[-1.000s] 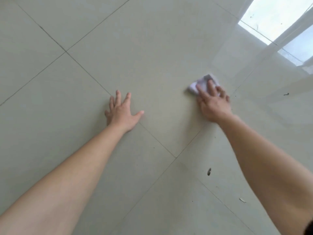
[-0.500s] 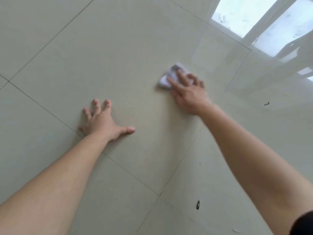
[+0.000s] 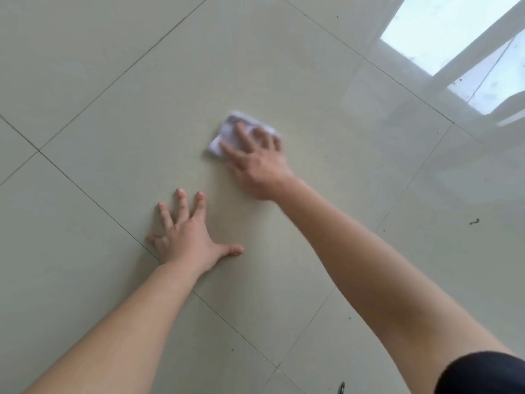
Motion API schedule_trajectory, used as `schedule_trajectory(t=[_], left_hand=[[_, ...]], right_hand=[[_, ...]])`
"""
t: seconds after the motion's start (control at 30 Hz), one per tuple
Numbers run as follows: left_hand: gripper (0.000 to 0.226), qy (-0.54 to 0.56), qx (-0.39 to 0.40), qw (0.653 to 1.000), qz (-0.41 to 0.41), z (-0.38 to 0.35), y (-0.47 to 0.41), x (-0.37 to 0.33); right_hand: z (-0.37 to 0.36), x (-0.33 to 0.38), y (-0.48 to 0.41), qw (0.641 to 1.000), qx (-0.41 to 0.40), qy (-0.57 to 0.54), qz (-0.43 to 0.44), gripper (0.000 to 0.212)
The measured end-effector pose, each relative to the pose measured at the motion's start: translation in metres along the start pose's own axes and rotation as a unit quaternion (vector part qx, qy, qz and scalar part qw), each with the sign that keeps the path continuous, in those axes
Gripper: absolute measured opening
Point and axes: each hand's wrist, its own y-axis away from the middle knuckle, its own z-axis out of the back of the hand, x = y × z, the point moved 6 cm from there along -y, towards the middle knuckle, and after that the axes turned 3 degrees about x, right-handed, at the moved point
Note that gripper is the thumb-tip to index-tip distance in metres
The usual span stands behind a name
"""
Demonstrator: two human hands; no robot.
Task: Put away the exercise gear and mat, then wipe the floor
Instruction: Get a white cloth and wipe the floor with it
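A small white crumpled cloth (image 3: pixel 227 135) lies on the pale tiled floor (image 3: pixel 113 115). My right hand (image 3: pixel 255 163) presses flat on the cloth, fingers spread over it, so only its far and left parts show. The hand is slightly blurred. My left hand (image 3: pixel 190 237) rests flat on the floor nearer to me, fingers spread, holding nothing, about a hand's length below and left of the cloth. No exercise gear or mat is in view.
Dark grout lines cross the glossy tiles. A bright window reflection (image 3: pixel 443 32) shines at the top right. Small dark specks of debris lie at the right (image 3: pixel 474 221) and at the bottom edge (image 3: pixel 341 388).
My right hand has slid the cloth leftward across the tile, closer to my left hand. The left hand has stayed planted while the view shifted.
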Motion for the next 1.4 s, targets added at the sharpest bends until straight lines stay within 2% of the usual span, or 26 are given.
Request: schedule_trajectory(t=[0.07, 0.13, 0.17, 0.23, 0.3, 0.33, 0.4, 0.47, 0.57, 0.67, 0.73, 0.8, 0.87, 0.93, 1.0, 1.1, 1.27, 1.4], left_hand=[[0.141, 0.003, 0.005, 1.0, 0.001, 0.0, 0.0, 0.0], [0.141, 0.001, 0.002, 1.0, -0.003, 0.001, -0.001, 0.0], [0.141, 0.0, 0.0, 1.0, -0.006, 0.001, -0.001, 0.001], [0.141, -0.001, -0.001, 1.0, -0.008, 0.001, -0.001, 0.002], [0.141, -0.006, -0.001, 1.0, -0.01, 0.0, -0.002, 0.002], [0.141, -0.008, -0.001, 1.0, -0.01, -0.001, -0.002, 0.002], [0.141, -0.006, -0.001, 1.0, -0.011, 0.0, -0.003, 0.002], [0.141, -0.005, 0.003, 1.0, -0.012, 0.0, -0.003, 0.002], [0.14, -0.003, 0.008, 1.0, -0.015, -0.001, -0.004, 0.002], [0.139, 0.008, -0.001, 1.0, -0.017, 0.0, -0.004, 0.002], [0.138, 0.013, 0.003, 1.0, -0.016, 0.001, -0.003, 0.001], [0.138, 0.002, 0.006, 1.0, -0.016, 0.001, -0.003, 0.001], [0.137, -0.002, 0.009, 1.0, -0.019, 0.001, -0.004, 0.001], [0.137, 0.008, 0.011, 1.0, -0.023, 0.001, -0.004, 0.002], [0.137, 0.016, 0.016, 0.999, -0.027, 0.002, -0.003, 0.002], [0.138, 0.02, 0.021, 0.999, -0.032, 0.003, -0.003, 0.002], [0.14, 0.028, 0.015, 0.999, -0.033, 0.004, -0.002, 0.001], [0.139, 0.036, 0.025, 0.998, -0.038, 0.007, 0.0, 0.001]], right_hand=[[-0.003, 0.023, 0.001, 0.993, 0.016, 0.021, 0.113, 0.046], [0.01, -0.004, -0.012, 0.991, -0.002, 0.014, 0.134, 0.044], [0.02, -0.032, -0.024, 0.995, -0.02, 0.022, 0.097, 0.045], [0.047, -0.109, -0.046, 0.995, -0.062, 0.026, -0.071, 0.049], [0.069, -0.181, -0.046, 0.956, -0.071, -0.042, -0.281, 0.049], [0.074, -0.2, -0.044, 0.929, -0.073, -0.082, -0.353, 0.048], [0.077, -0.196, -0.055, 0.905, -0.066, -0.112, -0.405, 0.051], [0.073, -0.15, -0.085, 0.934, -0.063, -0.092, -0.34, 0.056], [0.055, -0.026, -0.125, 0.993, -0.049, -0.022, -0.107, 0.057], [0.029, 0.094, -0.125, 0.992, 0.025, 0.033, 0.116, 0.053], [0.022, 0.112, -0.121, 0.982, 0.052, 0.031, 0.181, 0.047], [0.03, 0.077, -0.12, 0.989, -0.004, 0.01, 0.147, 0.046], [0.035, 0.007, -0.107, 0.998, -0.066, -0.016, 0.011, 0.047], [0.036, -0.056, -0.07, 0.987, -0.097, -0.046, -0.118, 0.048], [0.031, -0.074, -0.037, 0.974, -0.094, -0.084, -0.189, 0.047], [0.019, -0.049, -0.023, 0.972, -0.087, -0.085, -0.203, 0.049], [0.0, 0.005, 0.009, 0.987, -0.051, -0.045, -0.145, 0.051], [-0.019, 0.029, 0.062, 0.988, 0.018, -0.044, -0.147, 0.052]])
